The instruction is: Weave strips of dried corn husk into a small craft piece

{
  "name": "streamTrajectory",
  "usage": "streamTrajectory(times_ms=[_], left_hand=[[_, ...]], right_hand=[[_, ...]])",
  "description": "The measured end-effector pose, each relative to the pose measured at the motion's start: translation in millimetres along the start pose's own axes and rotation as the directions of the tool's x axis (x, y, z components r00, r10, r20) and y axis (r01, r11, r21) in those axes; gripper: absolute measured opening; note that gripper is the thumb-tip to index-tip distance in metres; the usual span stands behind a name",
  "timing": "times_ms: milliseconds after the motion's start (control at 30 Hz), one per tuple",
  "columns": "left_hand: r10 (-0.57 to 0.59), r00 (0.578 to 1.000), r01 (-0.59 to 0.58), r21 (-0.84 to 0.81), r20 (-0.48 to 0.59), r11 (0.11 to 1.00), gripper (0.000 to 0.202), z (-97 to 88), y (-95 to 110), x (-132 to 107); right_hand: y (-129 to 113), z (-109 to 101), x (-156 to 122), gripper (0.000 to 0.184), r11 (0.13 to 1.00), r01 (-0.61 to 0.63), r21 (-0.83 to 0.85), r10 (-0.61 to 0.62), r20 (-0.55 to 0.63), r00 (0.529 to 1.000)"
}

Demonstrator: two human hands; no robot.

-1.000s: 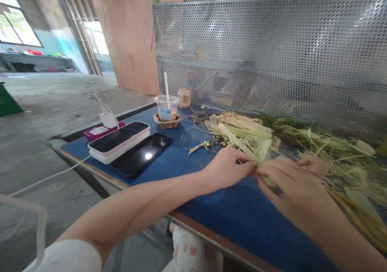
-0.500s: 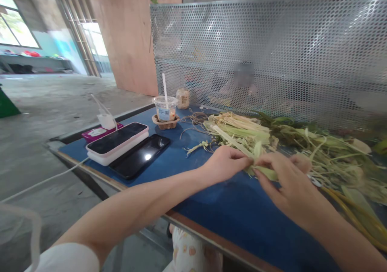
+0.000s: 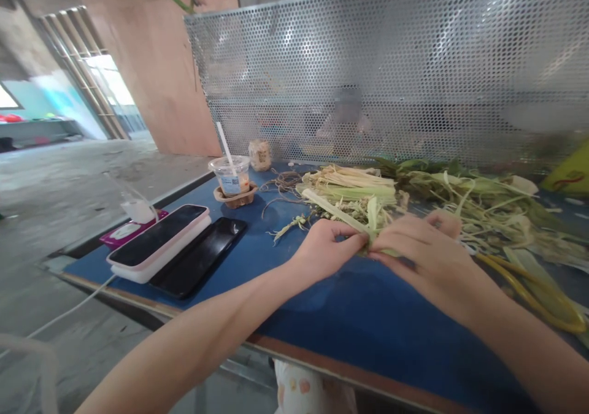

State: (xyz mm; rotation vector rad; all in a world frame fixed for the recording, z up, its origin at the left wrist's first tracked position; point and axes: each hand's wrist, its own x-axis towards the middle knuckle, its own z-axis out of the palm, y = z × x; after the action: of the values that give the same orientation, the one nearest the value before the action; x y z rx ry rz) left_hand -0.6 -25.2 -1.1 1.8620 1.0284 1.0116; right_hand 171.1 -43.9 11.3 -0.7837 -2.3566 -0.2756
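My left hand [image 3: 324, 248] pinches a pale green corn husk strip [image 3: 338, 210] between thumb and fingers, above the front part of the blue table [image 3: 363, 334]. Close against it, my right hand [image 3: 423, 251] has its fingers closed on the same folded husk. Short husk ends stick up between the two hands, and the rest of the fold is hidden by the fingers. Just behind lies a bundle of husk strips [image 3: 352, 187]. A looser heap of husks and leaves [image 3: 497, 218] spreads to the right.
Two phones, one pink-edged on a white block [image 3: 161, 236] and one black [image 3: 200, 260], lie at the left. Beyond them are a purple packet [image 3: 131, 230], a cup with a straw [image 3: 230, 175] and tangled string [image 3: 285, 184]. Yellow-handled scissors [image 3: 529, 291] lie right; a perforated metal panel [image 3: 368, 52] stands behind.
The view has turned slightly right, so things appear further left. My hands remain together on the husk, and my right fingers have drawn closer over the fold.
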Motion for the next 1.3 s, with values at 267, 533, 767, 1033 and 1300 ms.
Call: streamTrajectory(times_ms=[267, 533, 767, 1033, 1300], left_hand=[[-0.094, 0.996, 0.093, -0.060, 0.001, 0.994, 0.026, 0.4, 3.7, 0.7], [-0.261, 0.964, 0.262, -0.349, 0.051, 0.900, 0.019, 2.7, 2.5, 3.2], [-0.238, 0.971, 0.238, -0.143, 0.013, 0.961, 0.025, 2.2, 1.4, 3.2], [-0.002, 1.000, 0.002, 0.135, 0.002, 0.991, 0.028, 0.2, 0.9, 2.0], [-0.050, 0.999, 0.050, -0.016, -0.002, 0.999, 0.022, 1.8, 0.2, 4.5]], right_hand=[[-2.8, 6.6, 3.2, 0.004, 0.996, -0.080, -0.034, 0.081, 0.006, 0.997], [-0.8, 14.2, -0.4, 0.012, 0.995, -0.037, -0.095, 0.032, -0.053, 0.998], [-1.0, 5.3, 1.2, 0.010, 0.996, -0.043, -0.073, 0.040, -0.039, 0.998], [-1.5, -3.4, 3.2, 0.015, 0.949, 0.035, -0.314, -0.062, -0.076, 0.995], [-1.4, 4.3, 1.3, 0.012, 0.952, 0.047, -0.304, -0.054, -0.016, 0.998]])
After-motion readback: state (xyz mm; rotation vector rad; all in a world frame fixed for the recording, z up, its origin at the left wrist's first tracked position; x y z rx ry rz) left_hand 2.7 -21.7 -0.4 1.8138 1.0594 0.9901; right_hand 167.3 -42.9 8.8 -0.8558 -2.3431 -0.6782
